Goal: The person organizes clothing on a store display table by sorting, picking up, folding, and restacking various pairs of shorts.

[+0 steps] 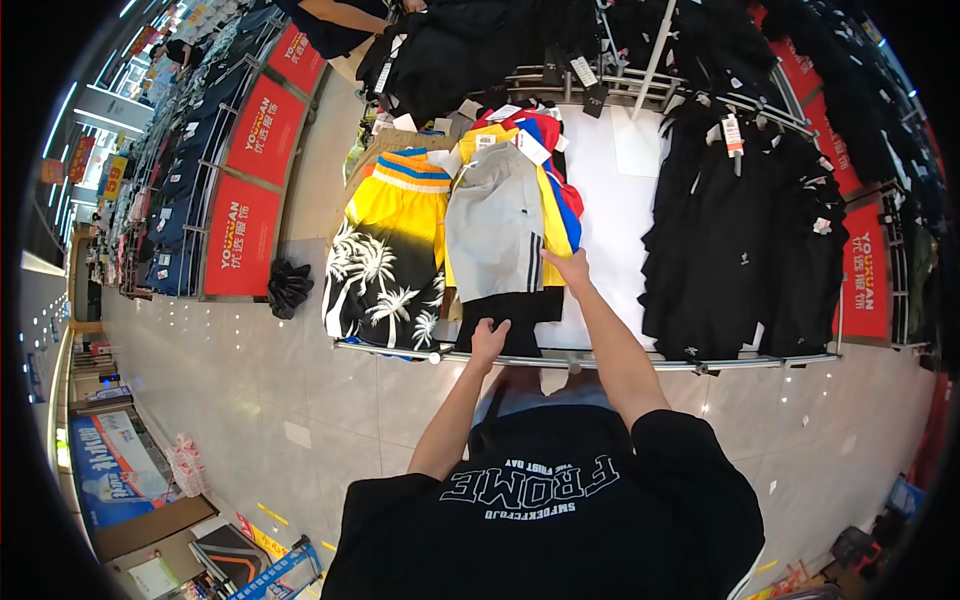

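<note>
My left hand (488, 340) rests at the lower edge of a folded black garment (515, 312), thumb and fingers apart. Over at the right side of the pile, my right hand (568, 268) is closed on the edge of a yellow garment (553, 215), partly hiding it. Grey shorts (490, 215) with dark side stripes lie on top, between my hands and above them. To their left are yellow and black shorts (385, 255) with white palm trees. Red and blue cloth (570, 215) shows beneath the grey shorts at the right.
A metal rail (600, 362) edges the white display table (615, 220) in front of me. Black clothes (735, 240) are stacked on the right, more black clothes (470, 50) at the back. Red sign panels (243, 235) flank the left aisle; a black bag (290, 288) is nearby.
</note>
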Tool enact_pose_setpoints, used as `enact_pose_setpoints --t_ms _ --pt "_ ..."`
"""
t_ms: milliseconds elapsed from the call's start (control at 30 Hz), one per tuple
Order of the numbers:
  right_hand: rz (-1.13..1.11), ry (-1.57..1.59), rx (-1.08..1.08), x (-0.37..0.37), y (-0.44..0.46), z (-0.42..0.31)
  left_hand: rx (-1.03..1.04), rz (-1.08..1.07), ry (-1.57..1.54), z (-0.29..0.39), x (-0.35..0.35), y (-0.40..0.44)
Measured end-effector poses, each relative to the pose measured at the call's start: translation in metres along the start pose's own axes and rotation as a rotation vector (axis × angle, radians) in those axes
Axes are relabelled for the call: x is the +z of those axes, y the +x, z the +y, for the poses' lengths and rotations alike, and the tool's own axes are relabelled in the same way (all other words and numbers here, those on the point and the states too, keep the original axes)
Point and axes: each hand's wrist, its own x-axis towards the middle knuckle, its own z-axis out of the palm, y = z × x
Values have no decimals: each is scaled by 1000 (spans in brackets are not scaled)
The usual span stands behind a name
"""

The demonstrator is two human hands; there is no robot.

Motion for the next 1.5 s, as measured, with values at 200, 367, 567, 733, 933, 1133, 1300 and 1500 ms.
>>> enact_pose_setpoints --t_ms 200,367,567,733,933,1133,1300,1500 --pt "130 -246 -79 27 8 33 -444 -3 -708 15 7 14" --pt "-10 -269 -94 -16 -16 31 -486 29 -805 36 41 14" --pt "275 -78 -332 -159 -39 55 -44 427 -631 17 73 22" --pt "633 -31 -453 -297 -44 94 -41 700 -111 47 97 -18" --pt "531 -473 -63 -377 -28 178 445 505 62 87 196 -56" --pt "360 -607 -12 -365 -28 181 419 -421 -90 159 270 -114" --pt "371 -509 -85 -369 -28 193 339 -664 -109 170 293 -111" --pt "521 -395 -228 -406 -26 168 756 -454 2 245 320 -60"
